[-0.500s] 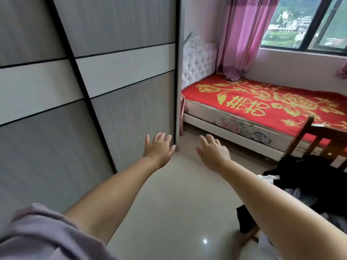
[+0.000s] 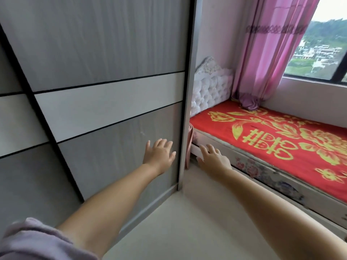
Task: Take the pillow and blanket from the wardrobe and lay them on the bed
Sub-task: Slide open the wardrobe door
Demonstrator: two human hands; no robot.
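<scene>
The wardrobe (image 2: 105,53) fills the left half of the view; its grey and white sliding doors are closed, so no pillow or blanket shows. My left hand (image 2: 159,155) is held open in front of the right door's lower grey panel, close to its right edge. Just past the wardrobe's corner post, my right hand (image 2: 214,158) is open too, near the bed's side rail. The bed (image 2: 272,139) lies to the right under a red cover with a gold pattern, with a white tufted headboard (image 2: 210,89) behind the wardrobe's end.
A pink curtain (image 2: 272,53) hangs beside the window (image 2: 323,51) above the bed's far side. A pink strip (image 2: 188,147) is wedged between the wardrobe's end and the bed. Pale floor (image 2: 197,222) runs between wardrobe and bed.
I have moved closer to the wardrobe's right end, and both hands have reached forward. The chair with dark clothes seen at the right has left the view.
</scene>
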